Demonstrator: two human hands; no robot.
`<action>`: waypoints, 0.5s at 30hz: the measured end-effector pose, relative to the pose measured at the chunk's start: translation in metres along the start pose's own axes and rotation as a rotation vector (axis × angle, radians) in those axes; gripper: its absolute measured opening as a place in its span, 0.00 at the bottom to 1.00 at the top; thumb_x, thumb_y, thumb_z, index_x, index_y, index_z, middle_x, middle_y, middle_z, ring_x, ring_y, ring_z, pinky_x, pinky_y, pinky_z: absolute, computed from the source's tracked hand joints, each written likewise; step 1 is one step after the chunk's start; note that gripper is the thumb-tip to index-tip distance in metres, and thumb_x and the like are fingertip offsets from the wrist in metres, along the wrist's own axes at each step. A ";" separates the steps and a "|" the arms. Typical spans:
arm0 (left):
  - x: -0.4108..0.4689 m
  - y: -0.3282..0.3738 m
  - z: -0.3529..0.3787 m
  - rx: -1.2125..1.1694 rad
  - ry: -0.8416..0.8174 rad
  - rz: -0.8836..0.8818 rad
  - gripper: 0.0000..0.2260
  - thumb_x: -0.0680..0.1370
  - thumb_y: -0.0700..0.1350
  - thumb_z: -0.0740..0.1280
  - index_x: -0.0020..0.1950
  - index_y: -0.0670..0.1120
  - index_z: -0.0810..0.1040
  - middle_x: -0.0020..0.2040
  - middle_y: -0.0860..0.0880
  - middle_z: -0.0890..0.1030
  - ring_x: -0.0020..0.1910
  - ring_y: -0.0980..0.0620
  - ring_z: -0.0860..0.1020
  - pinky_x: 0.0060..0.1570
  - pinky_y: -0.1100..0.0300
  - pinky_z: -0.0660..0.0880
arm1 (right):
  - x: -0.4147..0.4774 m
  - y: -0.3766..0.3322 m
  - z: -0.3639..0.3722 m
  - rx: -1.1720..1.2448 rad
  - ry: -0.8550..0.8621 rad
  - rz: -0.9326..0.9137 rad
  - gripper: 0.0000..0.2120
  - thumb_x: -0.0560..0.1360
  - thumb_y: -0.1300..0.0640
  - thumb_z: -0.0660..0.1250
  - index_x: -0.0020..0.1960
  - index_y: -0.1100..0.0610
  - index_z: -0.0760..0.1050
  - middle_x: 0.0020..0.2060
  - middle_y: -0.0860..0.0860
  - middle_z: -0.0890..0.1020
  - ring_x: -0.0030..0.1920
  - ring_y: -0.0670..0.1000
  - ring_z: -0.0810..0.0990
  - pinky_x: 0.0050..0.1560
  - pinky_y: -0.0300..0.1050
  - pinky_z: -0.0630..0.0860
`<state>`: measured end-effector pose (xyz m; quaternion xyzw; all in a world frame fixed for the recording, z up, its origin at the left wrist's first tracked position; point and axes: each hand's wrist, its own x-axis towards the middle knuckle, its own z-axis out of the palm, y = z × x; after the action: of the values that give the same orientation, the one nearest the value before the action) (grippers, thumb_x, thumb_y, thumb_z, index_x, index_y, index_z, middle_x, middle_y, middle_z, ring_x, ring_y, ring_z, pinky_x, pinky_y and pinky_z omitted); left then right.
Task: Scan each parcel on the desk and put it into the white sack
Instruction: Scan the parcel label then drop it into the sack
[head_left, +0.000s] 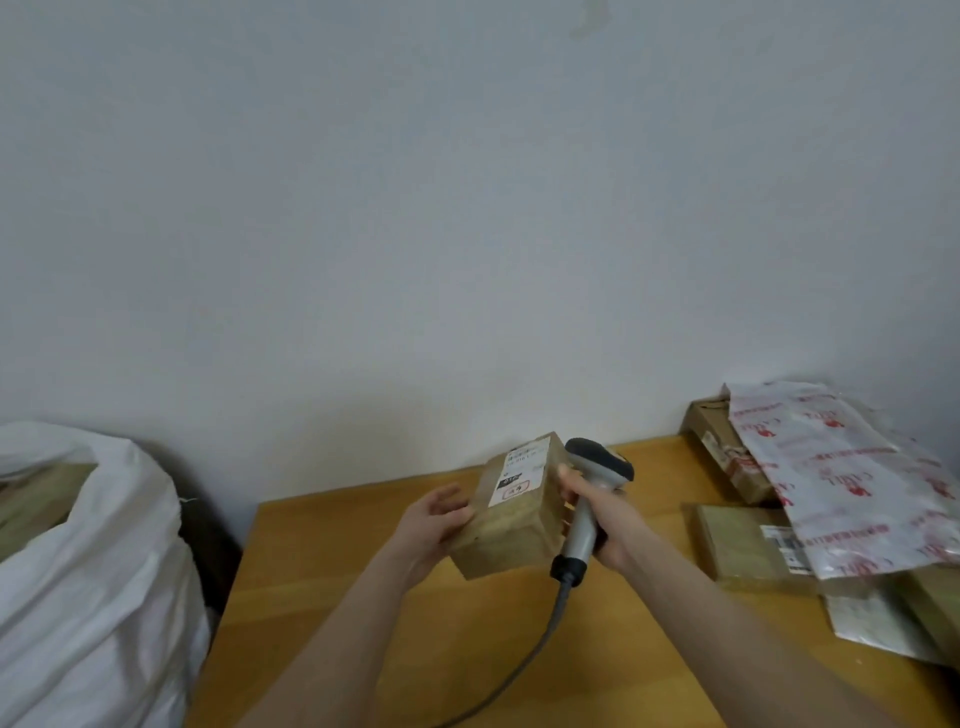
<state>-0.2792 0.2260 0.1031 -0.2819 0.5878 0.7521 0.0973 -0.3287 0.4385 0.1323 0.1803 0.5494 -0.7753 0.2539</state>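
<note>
A brown cardboard parcel (511, 514) with a white label on its top face is held above the wooden desk (467, 649). My left hand (436, 522) grips its left side. My right hand (597, 512) holds a grey handheld scanner (589, 499) by its handle, right beside the parcel's right side, thumb touching the box. The scanner's cable (519, 670) trails down toward the desk's front. The white sack (88, 577) stands open at the left of the desk, with a cardboard box showing inside.
On the right side of the desk lie several more parcels: a flat brown box (748, 545) with a label, a box at the back (722, 447), and a white plastic mailer (852, 478) with red print across them. A plain wall rises behind.
</note>
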 end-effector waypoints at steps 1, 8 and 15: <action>-0.001 -0.001 -0.001 0.002 -0.006 -0.002 0.26 0.75 0.32 0.69 0.71 0.41 0.67 0.58 0.46 0.77 0.55 0.48 0.77 0.51 0.55 0.77 | -0.002 0.002 0.005 -0.051 0.019 -0.016 0.15 0.69 0.58 0.76 0.53 0.61 0.79 0.46 0.57 0.83 0.49 0.59 0.82 0.56 0.59 0.79; -0.014 -0.003 -0.013 -0.117 0.021 -0.073 0.19 0.76 0.36 0.68 0.65 0.33 0.72 0.55 0.39 0.79 0.50 0.45 0.78 0.52 0.53 0.76 | -0.012 0.014 0.020 -0.221 0.095 -0.058 0.07 0.72 0.66 0.70 0.49 0.60 0.76 0.45 0.56 0.83 0.43 0.54 0.81 0.37 0.47 0.76; -0.029 -0.003 -0.022 0.033 -0.021 -0.101 0.13 0.77 0.45 0.68 0.59 0.38 0.78 0.50 0.44 0.83 0.48 0.47 0.81 0.43 0.54 0.79 | -0.021 0.024 0.022 -0.229 0.057 -0.126 0.10 0.73 0.64 0.71 0.53 0.62 0.76 0.47 0.56 0.84 0.47 0.55 0.82 0.43 0.51 0.79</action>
<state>-0.2467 0.2118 0.1126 -0.3015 0.5842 0.7393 0.1459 -0.2975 0.4154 0.1334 0.1374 0.6516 -0.7165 0.2079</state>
